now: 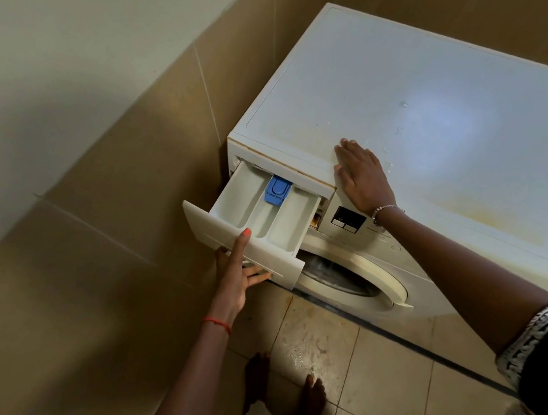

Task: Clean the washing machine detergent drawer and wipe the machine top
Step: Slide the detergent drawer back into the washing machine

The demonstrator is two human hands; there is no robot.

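A white front-loading washing machine stands in a tiled corner. Its detergent drawer is pulled far out at the upper left of the front, showing pale compartments and a blue insert. My left hand grips the drawer's front panel, thumb on the top edge and fingers curled under the handle. My right hand lies flat, fingers straight, on the front edge of the machine top. The top shows yellowish stains and a few water drops.
Beige tiled walls close in on the machine's left and back. The round door sits below the drawer, and the control panel to the drawer's right. My bare feet stand on the wet, stained floor tiles.
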